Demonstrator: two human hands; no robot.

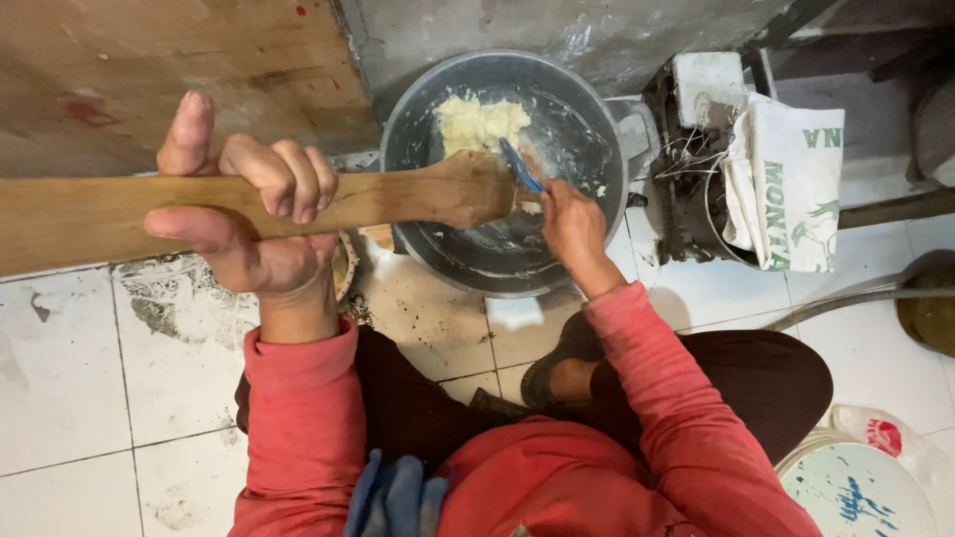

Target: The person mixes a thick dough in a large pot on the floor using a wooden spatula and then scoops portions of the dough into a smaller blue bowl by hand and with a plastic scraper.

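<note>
Squatting on a stained tile floor, a person in a red top is gripping a long wooden paddle in the left hand, fingers wrapped tight around its shaft, holding it level so the blade is reaching over a metal pot. Just beyond, the right hand is pinching a small blue scraper against the blade's tip, apparently cleaning it. Pale dough is clinging to the pot's far side, past both hands.
</note>
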